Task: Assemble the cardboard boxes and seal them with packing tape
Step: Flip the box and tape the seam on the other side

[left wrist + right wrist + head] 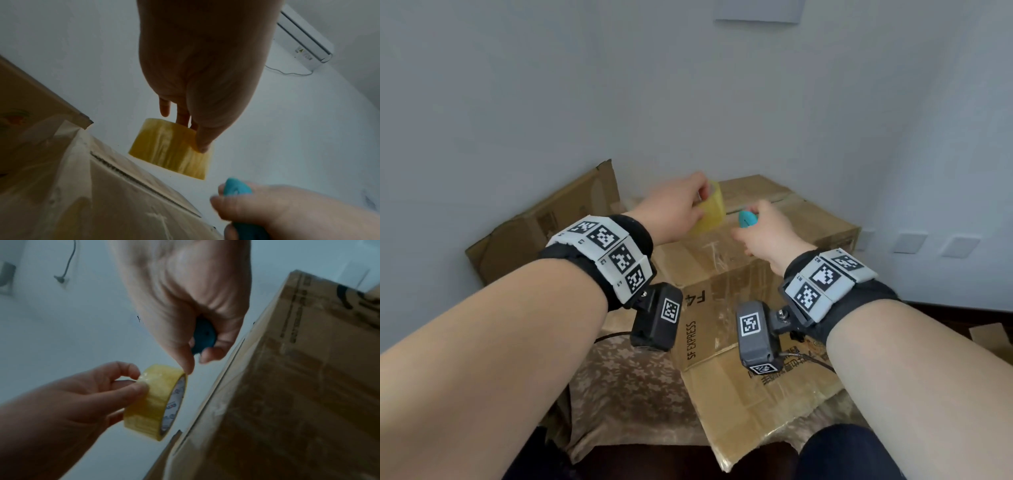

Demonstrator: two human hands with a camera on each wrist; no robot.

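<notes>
A brown cardboard box (774,219) printed "SF EXPRESS" stands in front of me, its top flaps folded down with a slit between them and clear tape on its near face. My left hand (674,209) pinches a yellow roll of packing tape (710,212) above the box's top, thumb outside and fingers through the core (174,402). My right hand (763,229) grips a small blue cutter (747,219) just right of the roll. In the right wrist view its thumb tip touches the roll's upper rim (164,369). The cutter (236,188) shows below the roll (170,151) in the left wrist view.
A second cardboard piece (544,222) leans against the wall at the left. A flat cardboard sheet (750,387) lies under the box on a patterned cloth (626,387). White walls close in behind and to the right. An air conditioner (304,35) hangs high on the wall.
</notes>
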